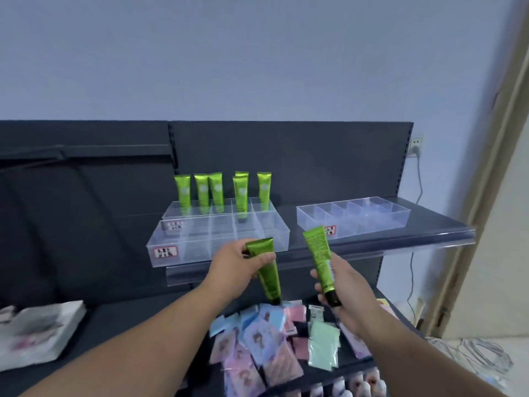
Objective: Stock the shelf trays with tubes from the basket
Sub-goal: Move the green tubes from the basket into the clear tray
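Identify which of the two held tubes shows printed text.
The right tube, held by the right hand: fine print covers its face. The left tube, in the left hand, shows plain green.

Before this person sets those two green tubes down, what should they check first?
1. The left hand grips the left tube: ok.
2. The right hand grips the right tube: ok.
3. Both caps point down, like the standing tubes: ok, though tilted.
4. The left tray has free front compartments: ok.
5. The right tray has room: ok, looks empty.
6. More tubes in the basket: cannot tell, out of view.
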`<act>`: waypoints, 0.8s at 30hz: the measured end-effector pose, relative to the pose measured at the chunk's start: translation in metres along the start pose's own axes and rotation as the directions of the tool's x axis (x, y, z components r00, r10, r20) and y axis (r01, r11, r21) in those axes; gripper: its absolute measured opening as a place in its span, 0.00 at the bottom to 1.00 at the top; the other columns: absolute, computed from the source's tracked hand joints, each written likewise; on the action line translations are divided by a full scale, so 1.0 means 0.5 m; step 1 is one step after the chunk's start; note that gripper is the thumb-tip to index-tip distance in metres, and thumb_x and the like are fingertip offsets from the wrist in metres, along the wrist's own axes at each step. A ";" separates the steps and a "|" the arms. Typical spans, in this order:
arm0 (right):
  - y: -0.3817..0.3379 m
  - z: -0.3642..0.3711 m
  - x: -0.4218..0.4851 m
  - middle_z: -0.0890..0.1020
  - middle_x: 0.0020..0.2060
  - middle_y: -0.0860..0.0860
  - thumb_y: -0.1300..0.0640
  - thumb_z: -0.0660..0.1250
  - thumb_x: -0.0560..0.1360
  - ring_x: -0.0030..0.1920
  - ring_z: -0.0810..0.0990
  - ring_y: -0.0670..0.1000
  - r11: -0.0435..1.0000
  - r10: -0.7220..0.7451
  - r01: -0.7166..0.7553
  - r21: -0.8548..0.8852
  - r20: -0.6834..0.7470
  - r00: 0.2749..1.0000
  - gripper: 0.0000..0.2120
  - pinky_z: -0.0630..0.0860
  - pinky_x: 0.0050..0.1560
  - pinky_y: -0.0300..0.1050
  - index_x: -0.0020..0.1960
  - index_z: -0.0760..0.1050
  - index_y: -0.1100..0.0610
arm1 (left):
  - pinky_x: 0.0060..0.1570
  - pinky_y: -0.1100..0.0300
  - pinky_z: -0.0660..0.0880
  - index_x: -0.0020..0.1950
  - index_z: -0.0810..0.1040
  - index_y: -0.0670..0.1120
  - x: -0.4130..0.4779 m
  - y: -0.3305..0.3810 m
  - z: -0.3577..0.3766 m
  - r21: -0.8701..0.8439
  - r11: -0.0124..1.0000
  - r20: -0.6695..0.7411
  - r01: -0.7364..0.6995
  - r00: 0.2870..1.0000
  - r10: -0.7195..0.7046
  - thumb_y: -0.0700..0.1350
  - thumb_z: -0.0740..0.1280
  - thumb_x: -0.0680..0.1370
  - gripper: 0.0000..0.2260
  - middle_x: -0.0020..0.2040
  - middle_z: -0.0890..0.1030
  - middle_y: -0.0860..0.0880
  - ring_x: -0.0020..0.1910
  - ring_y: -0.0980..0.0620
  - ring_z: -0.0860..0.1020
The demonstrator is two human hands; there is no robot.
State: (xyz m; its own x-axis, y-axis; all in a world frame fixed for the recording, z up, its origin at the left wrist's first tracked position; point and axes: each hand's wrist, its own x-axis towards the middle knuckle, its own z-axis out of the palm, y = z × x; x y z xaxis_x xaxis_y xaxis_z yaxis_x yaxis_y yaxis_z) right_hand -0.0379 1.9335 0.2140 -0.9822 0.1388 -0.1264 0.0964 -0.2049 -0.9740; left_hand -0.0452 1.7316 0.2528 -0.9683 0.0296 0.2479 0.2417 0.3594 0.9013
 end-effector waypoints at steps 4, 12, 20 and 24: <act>-0.047 0.081 0.036 0.80 0.41 0.54 0.55 0.58 0.82 0.36 0.78 0.50 0.987 -0.044 0.022 0.160 0.132 0.990 0.12 0.74 0.37 0.44 0.64 0.72 0.50 | 0.31 0.71 0.73 0.46 0.79 0.49 0.029 0.034 -0.084 -0.063 0.996 -0.069 -0.057 0.996 0.052 0.42 0.70 0.75 0.02 0.32 0.78 0.49 0.29 0.56 0.74; -0.141 0.142 0.168 0.80 0.39 0.51 0.58 0.67 0.78 0.45 0.78 0.50 0.979 -0.193 0.199 -0.044 0.113 0.975 0.06 0.74 0.55 0.49 0.52 0.78 0.59 | 0.41 0.56 0.77 0.49 0.80 0.48 0.165 0.082 -0.156 -0.082 0.985 -0.281 -0.151 0.952 0.123 0.45 0.71 0.75 0.05 0.34 0.79 0.49 0.32 0.54 0.75; -0.220 0.175 0.347 0.84 0.46 0.47 0.51 0.66 0.78 0.45 0.81 0.45 0.908 -0.345 0.384 -0.169 0.220 0.912 0.07 0.76 0.37 0.34 0.53 0.79 0.52 | 0.29 0.66 0.68 0.49 0.78 0.51 0.329 0.077 -0.183 0.199 0.977 -0.419 -0.076 0.895 0.155 0.48 0.70 0.76 0.04 0.36 0.79 0.53 0.32 0.56 0.74; -0.232 0.197 0.427 0.84 0.47 0.47 0.54 0.69 0.77 0.48 0.82 0.47 0.847 -0.403 0.476 -0.237 0.298 0.865 0.05 0.74 0.40 0.35 0.52 0.79 0.51 | 0.34 0.61 0.71 0.49 0.78 0.51 0.391 0.030 -0.179 0.301 0.953 -0.440 0.024 0.890 0.116 0.49 0.71 0.75 0.05 0.39 0.80 0.51 0.39 0.51 0.79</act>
State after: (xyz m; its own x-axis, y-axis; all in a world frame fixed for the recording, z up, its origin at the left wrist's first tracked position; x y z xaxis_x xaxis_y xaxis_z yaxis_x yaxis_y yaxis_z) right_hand -0.2744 1.8916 0.3188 -0.9367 -0.0862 0.3393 -0.3479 0.1225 -0.9295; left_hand -0.2253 1.6592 0.3468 -0.8065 -0.3423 0.4820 0.1884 0.6240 0.7584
